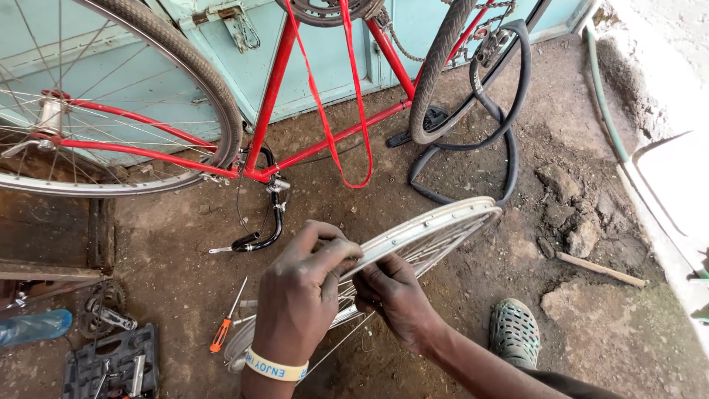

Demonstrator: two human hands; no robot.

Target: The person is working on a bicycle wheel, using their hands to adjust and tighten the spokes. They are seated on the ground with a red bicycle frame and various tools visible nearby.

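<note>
Edgewise, bare wheel rim (436, 225) slanting lower-left to upper-right, both hands — left (303, 288), right (391, 292) — gripping it.

Both hands grip a bare silver wheel rim (436, 225) held edge-on over the dirt ground (185, 295). Left hand (303, 284), yellow wristband (275, 367) on the wrist, curls over the rim's top edge; right hand (395, 295) pinches from below among the spokes. Red bicycle frame (273, 89) stands upside down against a pale blue door (310, 52). Black inner tube (502, 111) hangs by a tyre. Orange-handled screwdriver (225, 325) lies just left of the hands; tool case (111, 366) at the bottom left corner.
</note>
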